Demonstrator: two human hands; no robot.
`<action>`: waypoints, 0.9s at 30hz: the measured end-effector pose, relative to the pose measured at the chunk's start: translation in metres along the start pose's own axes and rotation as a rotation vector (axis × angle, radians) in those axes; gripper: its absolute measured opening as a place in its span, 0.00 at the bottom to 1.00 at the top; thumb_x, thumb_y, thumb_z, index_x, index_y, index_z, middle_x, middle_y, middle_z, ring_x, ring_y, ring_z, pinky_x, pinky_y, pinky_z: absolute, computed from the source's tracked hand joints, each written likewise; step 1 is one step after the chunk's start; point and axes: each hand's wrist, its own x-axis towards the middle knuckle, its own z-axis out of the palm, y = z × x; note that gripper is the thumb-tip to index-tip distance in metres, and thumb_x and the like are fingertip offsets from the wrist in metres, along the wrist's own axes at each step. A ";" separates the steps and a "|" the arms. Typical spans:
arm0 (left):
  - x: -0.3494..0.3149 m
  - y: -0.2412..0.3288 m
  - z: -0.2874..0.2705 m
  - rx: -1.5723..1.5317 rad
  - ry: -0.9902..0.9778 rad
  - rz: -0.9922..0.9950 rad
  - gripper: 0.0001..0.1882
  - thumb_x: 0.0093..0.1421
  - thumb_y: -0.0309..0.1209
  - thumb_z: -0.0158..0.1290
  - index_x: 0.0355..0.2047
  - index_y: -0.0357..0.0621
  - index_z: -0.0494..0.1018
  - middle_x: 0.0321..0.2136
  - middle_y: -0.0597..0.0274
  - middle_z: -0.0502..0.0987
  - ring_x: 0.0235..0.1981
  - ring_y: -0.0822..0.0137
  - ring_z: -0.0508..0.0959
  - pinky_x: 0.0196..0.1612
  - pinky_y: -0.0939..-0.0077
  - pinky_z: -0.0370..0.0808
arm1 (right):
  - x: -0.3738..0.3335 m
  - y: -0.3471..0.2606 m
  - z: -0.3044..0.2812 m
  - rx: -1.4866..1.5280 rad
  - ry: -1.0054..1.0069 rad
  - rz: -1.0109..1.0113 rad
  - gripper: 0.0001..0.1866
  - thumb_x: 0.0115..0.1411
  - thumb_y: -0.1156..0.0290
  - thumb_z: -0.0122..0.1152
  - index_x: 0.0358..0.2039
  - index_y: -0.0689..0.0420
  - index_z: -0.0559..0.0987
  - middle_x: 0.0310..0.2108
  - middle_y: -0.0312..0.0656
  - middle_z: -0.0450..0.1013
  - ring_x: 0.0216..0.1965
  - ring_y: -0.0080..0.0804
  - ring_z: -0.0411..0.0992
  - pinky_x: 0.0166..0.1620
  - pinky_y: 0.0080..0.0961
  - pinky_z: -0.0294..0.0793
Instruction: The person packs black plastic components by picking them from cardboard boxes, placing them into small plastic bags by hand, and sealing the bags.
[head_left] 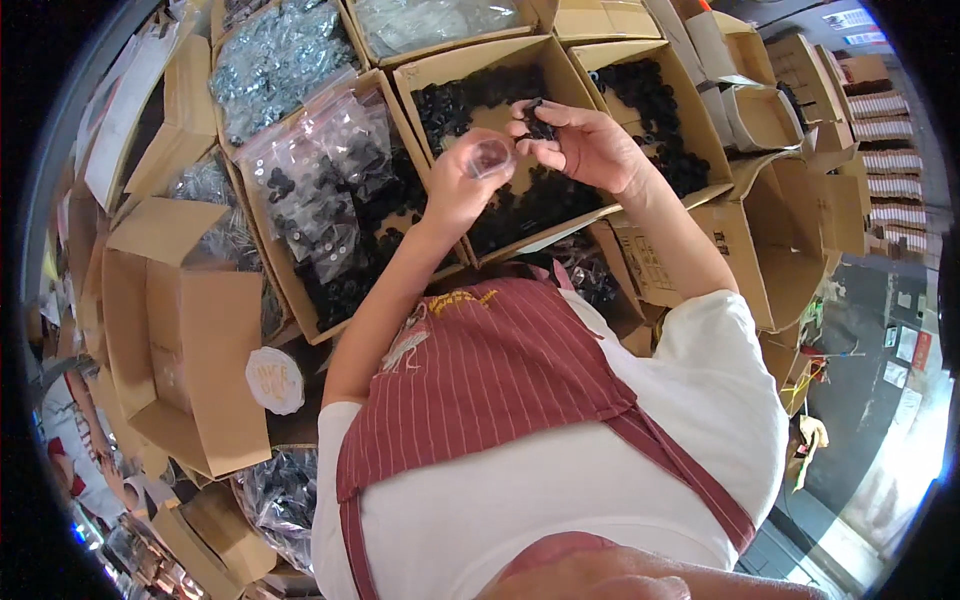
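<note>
Over an open cardboard box (408,82) of small black parts (545,200), I hold both hands close together. My left hand (462,188) is closed around a clear, rounded plastic piece (490,158) that looks like a small cup; its exact kind is unclear. A small cluster of black parts (538,122) is pinched between the fingers and thumb of my right hand (600,150). The parts' fine shape is too small to make out. The fingertips of the two hands almost meet.
Left of my hands, a box holds clear bags of black pieces (325,190). Another box of black parts (650,110) adjoins on the right. Clear plastic pieces (285,65) fill a box at the far left. An open carton (190,340) stands lower left; another person's arm (85,400) shows beyond.
</note>
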 end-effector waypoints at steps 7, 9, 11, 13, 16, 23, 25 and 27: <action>-0.005 -0.002 0.003 -0.157 -0.123 0.097 0.21 0.56 0.15 0.57 0.50 0.38 0.68 0.41 0.59 0.79 0.44 0.70 0.77 0.49 0.77 0.73 | 0.003 0.009 0.027 -0.038 -0.031 0.057 0.17 0.66 0.70 0.54 0.53 0.63 0.72 0.43 0.44 0.76 0.40 0.32 0.79 0.48 0.24 0.79; -0.007 -0.001 0.002 -0.133 -0.121 0.130 0.22 0.56 0.15 0.57 0.50 0.38 0.68 0.41 0.58 0.79 0.45 0.69 0.78 0.49 0.76 0.73 | 0.003 0.009 0.032 -0.062 -0.033 0.059 0.18 0.66 0.70 0.54 0.54 0.62 0.72 0.42 0.44 0.76 0.38 0.29 0.79 0.44 0.22 0.80; -0.009 0.005 0.003 -0.123 -0.115 0.064 0.20 0.56 0.16 0.57 0.49 0.38 0.69 0.41 0.58 0.79 0.45 0.69 0.78 0.49 0.76 0.74 | 0.002 0.010 0.041 -0.087 0.045 0.027 0.16 0.66 0.69 0.55 0.51 0.62 0.74 0.33 0.40 0.77 0.25 0.20 0.76 0.27 0.15 0.74; -0.010 0.005 0.002 -0.169 -0.105 0.067 0.20 0.56 0.16 0.57 0.49 0.38 0.70 0.40 0.59 0.79 0.44 0.70 0.77 0.48 0.76 0.74 | -0.004 0.003 0.050 -0.303 0.109 0.043 0.15 0.65 0.69 0.56 0.49 0.63 0.75 0.29 0.39 0.75 0.20 0.18 0.71 0.22 0.14 0.67; -0.008 -0.002 -0.001 -0.195 -0.108 0.067 0.20 0.56 0.17 0.58 0.49 0.39 0.71 0.38 0.62 0.78 0.42 0.72 0.77 0.47 0.76 0.73 | -0.013 0.004 0.060 -0.647 0.196 0.023 0.13 0.65 0.69 0.57 0.46 0.63 0.78 0.20 0.36 0.72 0.10 0.16 0.61 0.12 0.13 0.56; -0.008 0.002 0.001 -0.042 -0.040 0.195 0.17 0.53 0.17 0.56 0.45 0.36 0.73 0.37 0.64 0.78 0.39 0.74 0.76 0.46 0.78 0.73 | -0.021 0.004 0.075 -1.390 0.090 -0.113 0.19 0.66 0.72 0.55 0.56 0.60 0.74 0.22 0.33 0.72 0.16 0.13 0.64 0.20 0.14 0.63; -0.007 -0.007 -0.002 0.009 -0.058 0.186 0.18 0.56 0.18 0.56 0.48 0.37 0.72 0.37 0.64 0.77 0.41 0.73 0.76 0.44 0.77 0.73 | -0.022 0.004 0.074 -1.522 0.068 -0.183 0.22 0.66 0.75 0.54 0.60 0.59 0.71 0.25 0.33 0.74 0.19 0.15 0.66 0.23 0.15 0.68; -0.007 -0.009 -0.001 0.061 -0.077 0.176 0.20 0.58 0.18 0.56 0.52 0.39 0.71 0.36 0.64 0.77 0.43 0.72 0.76 0.43 0.76 0.73 | -0.024 0.003 0.075 -1.481 0.051 -0.192 0.23 0.66 0.76 0.53 0.61 0.58 0.70 0.26 0.34 0.75 0.20 0.16 0.67 0.24 0.15 0.68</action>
